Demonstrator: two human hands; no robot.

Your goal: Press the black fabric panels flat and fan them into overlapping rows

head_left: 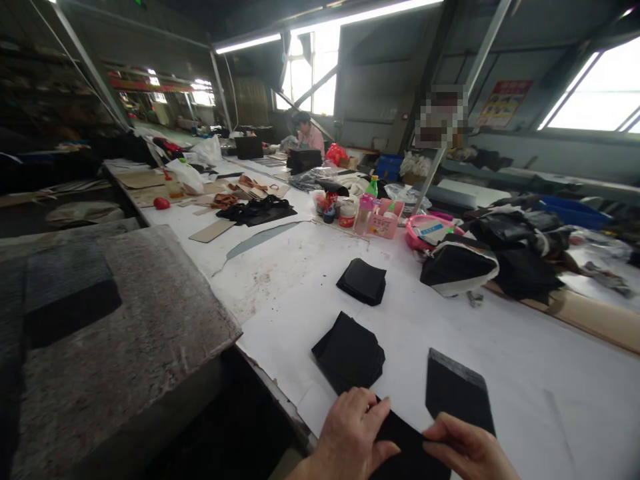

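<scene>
In the head view, a black piece (pixel 407 443) is held between the two hands, over the near edge of the white-covered table (pixel 540 353). Its far edge is gripped between thumb and fingers by the left hand (pixel 350 430) and pinched between thumb and forefinger by the right hand (pixel 467 448). That edge runs obliquely, from the left hand down toward the right; the near end is cut off by the frame, so the full long axis cannot be determined.

A fanned stack of black pieces (pixel 347 350) is located just beyond the left hand, which is the nearer one to it. A smaller stack (pixel 364 280) is placed farther out. A grey-edged black piece (pixel 456 393) is positioned just beyond the right hand, its long axis directed away from the person.

A packet (pixel 436 231) is contained in the pink basin (pixel 411 235). The contents of the pink-lidded bottle (pixel 363 219) cannot be identified.
</scene>
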